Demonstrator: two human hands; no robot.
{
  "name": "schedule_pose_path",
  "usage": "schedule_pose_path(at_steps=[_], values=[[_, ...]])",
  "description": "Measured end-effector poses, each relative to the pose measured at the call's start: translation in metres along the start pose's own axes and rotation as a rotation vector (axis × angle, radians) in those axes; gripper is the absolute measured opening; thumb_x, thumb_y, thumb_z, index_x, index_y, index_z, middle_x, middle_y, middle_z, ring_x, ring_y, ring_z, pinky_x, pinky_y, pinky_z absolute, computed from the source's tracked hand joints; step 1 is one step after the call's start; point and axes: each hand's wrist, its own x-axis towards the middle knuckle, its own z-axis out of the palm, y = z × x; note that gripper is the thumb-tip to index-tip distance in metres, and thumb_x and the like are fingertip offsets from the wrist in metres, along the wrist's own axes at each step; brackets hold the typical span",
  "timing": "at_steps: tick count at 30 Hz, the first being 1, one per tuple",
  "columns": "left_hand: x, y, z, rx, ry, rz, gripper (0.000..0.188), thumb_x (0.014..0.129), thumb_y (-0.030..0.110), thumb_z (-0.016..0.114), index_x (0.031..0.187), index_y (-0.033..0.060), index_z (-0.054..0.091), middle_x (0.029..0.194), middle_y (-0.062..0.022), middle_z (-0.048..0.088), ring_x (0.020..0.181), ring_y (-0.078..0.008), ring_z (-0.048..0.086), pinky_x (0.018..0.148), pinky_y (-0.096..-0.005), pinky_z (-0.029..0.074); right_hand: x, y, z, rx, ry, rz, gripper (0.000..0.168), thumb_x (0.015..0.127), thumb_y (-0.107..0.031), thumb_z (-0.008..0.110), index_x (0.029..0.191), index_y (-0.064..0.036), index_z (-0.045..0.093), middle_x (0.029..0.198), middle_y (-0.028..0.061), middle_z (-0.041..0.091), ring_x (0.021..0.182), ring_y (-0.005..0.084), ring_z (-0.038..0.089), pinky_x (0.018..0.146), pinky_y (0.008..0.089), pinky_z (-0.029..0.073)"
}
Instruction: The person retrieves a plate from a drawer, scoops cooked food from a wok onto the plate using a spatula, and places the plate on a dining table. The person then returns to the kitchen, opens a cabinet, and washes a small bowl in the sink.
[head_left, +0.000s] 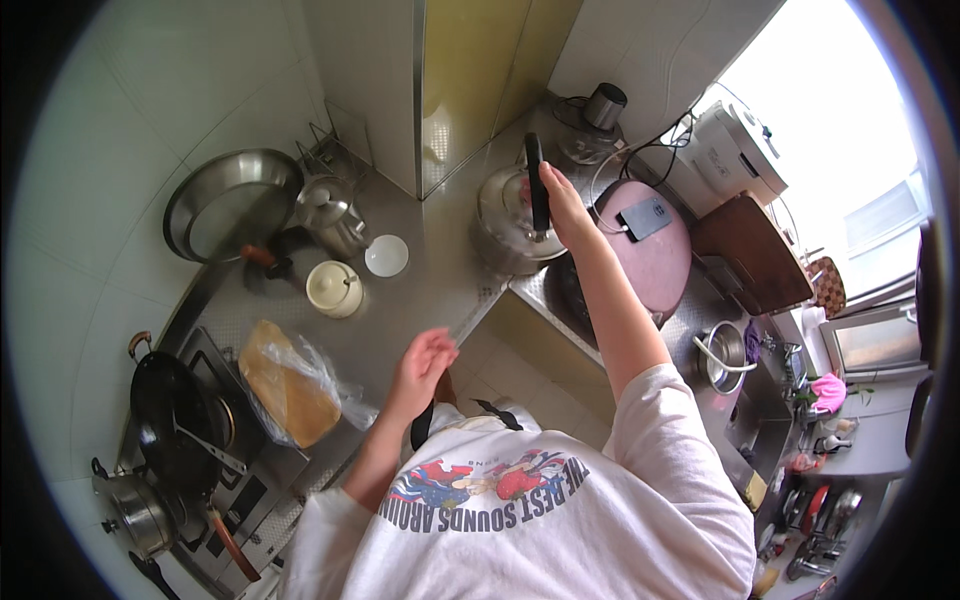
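Note:
My right hand (568, 206) is at the black handle of a stainless steel kettle (499, 244), its fingers wrapped around the handle and partly hidden by it. The kettle stands at the counter corner with its lid on. My left hand (426, 371) is raised in front of my body, empty, its fingers slightly apart and blurred. To its left lies a tan block, perhaps a cutting board (289, 382), partly covered by a clear plastic bag (319, 375). Beyond that hand stand a cream lidded jar (334, 289) and a small white bowl (386, 256).
A black wok (169, 420) and a steel pot (139, 510) are on the stove at left. A metal pitcher (330, 214) and a large steel basin (232, 202) stand behind. A phone (645, 219) on a cable rests on a pink lid (652, 277), right of the kettle.

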Motion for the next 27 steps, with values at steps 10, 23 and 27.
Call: schedule_pose_path(at_steps=[10,23,27], values=[[0.191,0.025,0.105,-0.016,-0.035,0.154,0.068,0.086,0.005,0.063,0.140,0.0017,0.022,0.123,-0.0158,0.046,0.115,-0.0220,0.049,0.099,-0.0338,0.041,-0.019,-0.034,0.017,0.324,-0.067,0.238,0.022,0.099,-0.024,0.050,0.108,-0.004,0.051,0.076,0.0035,0.051,0.063,0.0128,0.048,0.054,0.0267,0.041],[0.120,0.075,0.070,0.317,0.255,0.244,0.059,0.081,-0.003,0.063,0.136,0.0027,0.042,0.118,-0.0113,0.061,0.108,-0.0158,0.059,0.091,-0.0289,0.047,-0.095,-0.017,0.066,0.223,-0.459,0.208,0.032,0.096,-0.007,0.049,0.127,-0.004,0.041,0.109,0.0060,0.056,0.104,0.0149,0.052,0.096,0.0296,0.040],[0.093,0.091,0.049,0.307,0.267,0.137,0.057,0.080,-0.004,0.063,0.133,0.0017,0.047,0.117,-0.0066,0.063,0.106,-0.0118,0.057,0.091,-0.0265,0.045,-0.110,-0.015,0.082,0.247,-0.602,0.245,0.040,0.095,-0.009,0.052,0.131,-0.005,0.035,0.120,0.0068,0.052,0.115,0.0158,0.047,0.102,0.0314,0.035]])
